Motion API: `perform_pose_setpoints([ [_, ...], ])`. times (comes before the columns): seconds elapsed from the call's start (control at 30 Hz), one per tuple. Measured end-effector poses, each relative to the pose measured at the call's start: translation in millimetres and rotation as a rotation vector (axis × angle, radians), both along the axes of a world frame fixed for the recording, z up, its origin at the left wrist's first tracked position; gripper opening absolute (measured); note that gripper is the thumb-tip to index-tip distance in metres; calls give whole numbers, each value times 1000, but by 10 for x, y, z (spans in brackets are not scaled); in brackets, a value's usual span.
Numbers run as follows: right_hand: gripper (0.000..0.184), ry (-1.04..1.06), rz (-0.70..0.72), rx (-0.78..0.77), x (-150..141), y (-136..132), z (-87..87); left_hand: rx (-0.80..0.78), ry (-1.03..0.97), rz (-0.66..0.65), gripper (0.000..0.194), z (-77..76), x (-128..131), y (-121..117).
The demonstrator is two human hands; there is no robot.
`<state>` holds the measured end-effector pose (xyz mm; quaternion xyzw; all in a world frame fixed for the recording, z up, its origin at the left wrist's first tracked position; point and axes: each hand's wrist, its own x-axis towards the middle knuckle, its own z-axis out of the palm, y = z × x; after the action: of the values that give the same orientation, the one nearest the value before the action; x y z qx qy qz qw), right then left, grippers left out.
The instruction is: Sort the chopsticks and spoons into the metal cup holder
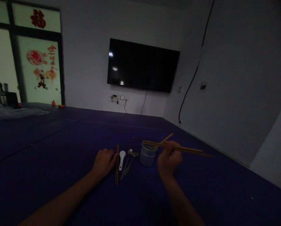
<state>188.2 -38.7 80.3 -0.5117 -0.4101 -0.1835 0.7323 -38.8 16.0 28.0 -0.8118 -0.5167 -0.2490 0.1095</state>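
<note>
My right hand is closed around a pair of wooden chopsticks, held almost level with their left ends over the rim of a grey metal cup. Another wooden stick leans in the cup and pokes out past its right rim. My left hand lies on the dark blue surface, fingers loosely spread, its thumb side against a second pair of chopsticks. Right of that pair lie a white spoon, a metal spoon and another metal utensil whose head is hard to make out.
The dark blue surface stretches back to the walls. A black cable hangs down the right wall. Clear plastic sheeting and a dark box are at the far left. A television hangs on the back wall.
</note>
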Motion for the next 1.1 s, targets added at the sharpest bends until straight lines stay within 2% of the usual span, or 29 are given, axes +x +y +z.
perform_pose_setpoints([
  [0.13, 58, -108, -133, -181, 145, 109, -6, -225, 66, 71, 46, -48, 17, 64],
  [0.27, 69, -127, -242, -379, 166, 193, -82, -275, 96, 59, 42, -76, 45, 54],
  [0.37, 68, -135, -287, -461, 164, 212, -116, -296, 113, 33, 40, -86, 62, 44],
  [0.53, 57, -164, -300, -659, 182, 227, -130, -307, 114, 32, 42, -106, 67, 59],
  [0.73, 52, -172, -239, -884, 183, 233, -119, -297, 128, 24, 41, -99, 56, 47],
  [0.93, 47, -192, -221, -959, 163, 235, -114, -296, 120, 16, 42, -87, 53, 46],
  [1.1, 52, -219, -231, -881, 184, 241, -152, -290, 119, 6, 41, -84, 49, 54],
])
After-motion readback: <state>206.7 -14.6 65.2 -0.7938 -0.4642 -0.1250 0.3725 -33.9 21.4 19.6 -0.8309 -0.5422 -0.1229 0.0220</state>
